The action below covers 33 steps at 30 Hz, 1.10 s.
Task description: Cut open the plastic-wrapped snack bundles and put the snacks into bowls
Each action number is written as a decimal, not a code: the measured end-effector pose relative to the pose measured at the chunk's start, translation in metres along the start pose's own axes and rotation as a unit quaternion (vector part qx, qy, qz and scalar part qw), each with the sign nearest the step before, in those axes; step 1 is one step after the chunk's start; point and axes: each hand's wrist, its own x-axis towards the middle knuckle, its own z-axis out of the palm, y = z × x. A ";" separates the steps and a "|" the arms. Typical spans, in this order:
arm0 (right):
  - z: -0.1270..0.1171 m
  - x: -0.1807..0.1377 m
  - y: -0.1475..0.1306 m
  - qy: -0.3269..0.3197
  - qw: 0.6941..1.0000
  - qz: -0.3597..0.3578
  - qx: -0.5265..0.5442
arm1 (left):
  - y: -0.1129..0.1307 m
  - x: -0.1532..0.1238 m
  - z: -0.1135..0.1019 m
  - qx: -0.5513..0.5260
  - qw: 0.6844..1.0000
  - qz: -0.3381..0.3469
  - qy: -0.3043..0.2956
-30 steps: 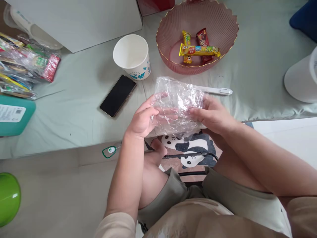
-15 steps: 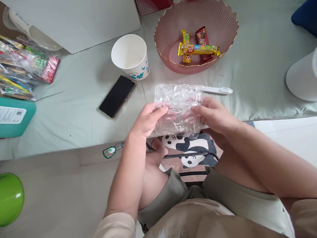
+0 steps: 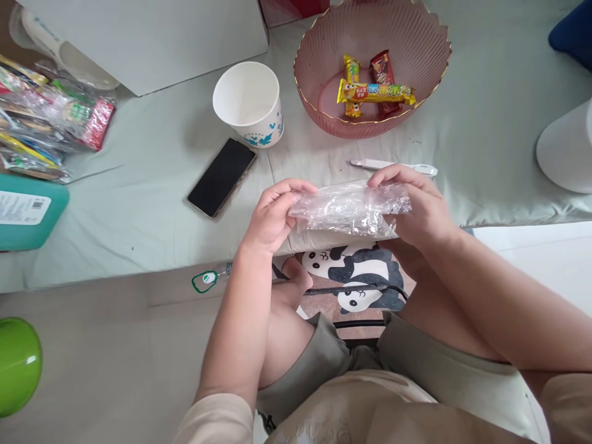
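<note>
Crumpled plastic bag [image 3: 351,209] held over the near edge of the tabletop [image 3: 139,203], long axis running left to right. Left end pinched by the left hand [image 3: 275,216], right end by the right hand [image 3: 419,206], both equally near. Just beyond, a white stick [image 3: 393,165]; farther out, phone [image 3: 221,177], paper cup [image 3: 248,105], pink bowl [image 3: 319,117].

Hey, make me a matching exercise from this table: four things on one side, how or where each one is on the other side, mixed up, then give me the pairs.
Things:
1 paper cup
2 phone
3 pink bowl
4 clear plastic bag

States:
A holds wrapped snack bars
B pinched between left hand and right hand
C lies flat, dark screen up
D stands upright, mouth open

Pairs: 1-D, 2-C, 3-A, 4-B
</note>
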 end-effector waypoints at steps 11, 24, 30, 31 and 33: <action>-0.009 0.001 0.000 -0.048 0.991 -0.065 -0.111 | -0.001 0.000 0.000 0.049 0.999 0.021 0.009; -0.008 0.004 -0.028 -0.364 0.924 0.120 -0.013 | 0.006 -0.002 0.021 0.125 0.985 0.075 -0.097; -0.004 0.002 -0.028 -0.357 0.919 0.163 -0.047 | 0.008 -0.004 0.022 0.202 0.965 0.164 0.029; -0.002 0.002 -0.028 -0.342 0.924 0.165 -0.043 | 0.007 -0.004 0.023 0.246 0.950 0.190 0.027; 0.001 0.003 -0.028 -0.317 0.935 0.155 -0.035 | 0.004 -0.004 0.025 0.346 0.904 0.253 -0.001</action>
